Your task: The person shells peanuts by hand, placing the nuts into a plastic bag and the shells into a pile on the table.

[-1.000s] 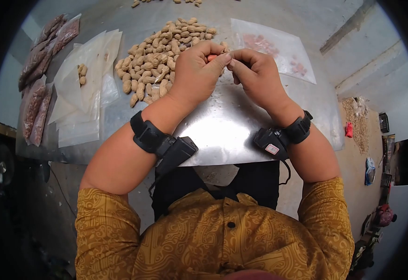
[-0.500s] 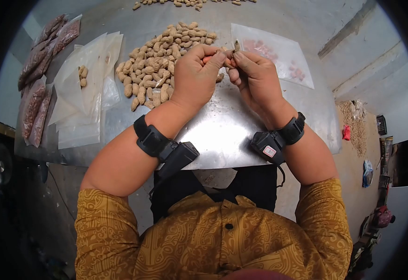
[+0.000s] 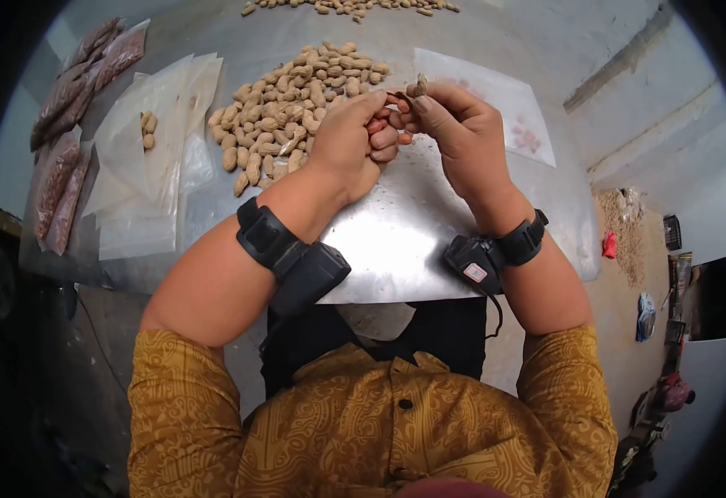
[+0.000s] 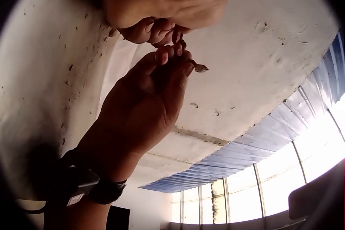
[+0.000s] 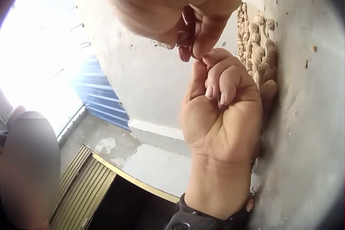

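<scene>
The left hand (image 3: 348, 148) curls round smooth red kernels (image 3: 377, 125), and the right hand (image 3: 474, 139) pinches a rough, tan shell piece (image 3: 420, 85); their fingertips meet above the shiny metal table (image 3: 396, 241). The ridged peanut pile (image 3: 267, 120) lies beside the left hand, while the right partly covers a flat, translucent bag (image 3: 537, 104) of pinkish kernels. Farther left, thin plastic bags (image 3: 126, 195) bear peanuts, near plump filled bags (image 3: 62, 178). Only the left wrist view shows bright windows (image 4: 240, 189).
</scene>
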Available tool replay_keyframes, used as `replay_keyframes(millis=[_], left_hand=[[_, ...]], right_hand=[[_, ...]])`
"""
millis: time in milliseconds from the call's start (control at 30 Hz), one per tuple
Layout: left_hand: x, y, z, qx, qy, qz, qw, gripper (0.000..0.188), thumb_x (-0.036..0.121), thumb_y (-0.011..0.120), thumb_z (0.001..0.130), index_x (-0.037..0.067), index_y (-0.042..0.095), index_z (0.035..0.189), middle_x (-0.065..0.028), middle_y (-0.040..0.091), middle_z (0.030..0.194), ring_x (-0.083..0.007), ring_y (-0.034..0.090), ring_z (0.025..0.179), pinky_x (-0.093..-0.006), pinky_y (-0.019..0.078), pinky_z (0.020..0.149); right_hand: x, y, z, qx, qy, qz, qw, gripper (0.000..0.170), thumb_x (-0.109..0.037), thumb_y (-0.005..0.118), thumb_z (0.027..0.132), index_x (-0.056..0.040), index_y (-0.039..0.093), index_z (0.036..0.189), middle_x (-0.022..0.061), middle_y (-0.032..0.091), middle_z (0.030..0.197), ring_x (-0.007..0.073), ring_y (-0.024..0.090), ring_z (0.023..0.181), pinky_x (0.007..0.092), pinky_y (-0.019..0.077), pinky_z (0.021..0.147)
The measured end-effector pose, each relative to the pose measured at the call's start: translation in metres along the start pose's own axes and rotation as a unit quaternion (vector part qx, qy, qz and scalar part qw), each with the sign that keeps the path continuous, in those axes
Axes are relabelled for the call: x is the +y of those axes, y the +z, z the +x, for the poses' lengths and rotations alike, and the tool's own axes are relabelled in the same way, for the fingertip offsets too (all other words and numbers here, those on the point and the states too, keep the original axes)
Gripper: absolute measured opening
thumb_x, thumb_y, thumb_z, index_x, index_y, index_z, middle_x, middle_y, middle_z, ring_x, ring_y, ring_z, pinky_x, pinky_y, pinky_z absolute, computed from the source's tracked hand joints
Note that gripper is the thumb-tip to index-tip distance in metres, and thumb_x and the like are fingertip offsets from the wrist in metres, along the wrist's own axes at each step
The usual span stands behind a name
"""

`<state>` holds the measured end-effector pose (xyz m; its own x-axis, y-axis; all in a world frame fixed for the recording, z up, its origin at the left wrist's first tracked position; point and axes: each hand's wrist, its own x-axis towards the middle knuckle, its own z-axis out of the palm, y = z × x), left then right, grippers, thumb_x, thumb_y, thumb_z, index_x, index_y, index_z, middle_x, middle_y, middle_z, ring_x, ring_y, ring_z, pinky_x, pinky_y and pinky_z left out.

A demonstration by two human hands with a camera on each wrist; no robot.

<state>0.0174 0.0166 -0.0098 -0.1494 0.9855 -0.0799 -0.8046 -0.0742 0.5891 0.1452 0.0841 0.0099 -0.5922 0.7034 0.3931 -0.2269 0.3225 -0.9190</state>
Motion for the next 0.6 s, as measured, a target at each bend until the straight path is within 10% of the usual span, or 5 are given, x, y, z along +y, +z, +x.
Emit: replay_keyframes(millis=[333, 467, 600], left_hand=[[0.003, -0.009, 0.006, -0.004, -0.034, -0.068, 0.997, 0.022, 0.019, 0.045, 0.093, 0.008, 0.043, 0.074, 0.0019, 0.037, 0.061, -0.0067, 0.034, 0.048, -0.019, 0.0262, 0.041], [0.006, -0.003, 0.0, -0.029, -0.006, 0.028, 0.999, 0.017, 0.018, 0.046, 0.094, 0.004, 0.048, 0.087, 0.0019, 0.04, 0.067, -0.0054, 0.037, 0.051, -0.0172, 0.0275, 0.042], [0.01, -0.003, -0.005, 0.008, -0.025, 0.1, 0.995, 0.021, 0.024, 0.051, 0.091, 0.014, 0.046, 0.073, 0.0075, 0.036, 0.052, -0.0079, 0.031, 0.044, -0.0313, 0.0356, 0.048]], right_hand=[[-0.005, 0.014, 0.007, -0.002, -0.072, -0.187, 0.98, 0.014, -0.011, 0.065, 0.08, 0.0001, 0.066, 0.088, 0.0058, 0.065, 0.082, 0.0098, 0.061, 0.071, 0.0225, 0.0485, 0.065], [-0.001, -0.016, 0.011, -0.003, -0.069, -0.058, 0.996, 0.022, -0.004, 0.065, 0.081, 0.0055, 0.063, 0.101, 0.0087, 0.065, 0.093, 0.0129, 0.061, 0.083, 0.0207, 0.0475, 0.074], [-0.061, -0.084, -0.021, 0.093, -0.115, -0.151, 0.977, 0.016, 0.002, 0.061, 0.078, 0.0043, 0.064, 0.093, 0.0073, 0.065, 0.084, 0.0113, 0.059, 0.074, 0.022, 0.0459, 0.067]])
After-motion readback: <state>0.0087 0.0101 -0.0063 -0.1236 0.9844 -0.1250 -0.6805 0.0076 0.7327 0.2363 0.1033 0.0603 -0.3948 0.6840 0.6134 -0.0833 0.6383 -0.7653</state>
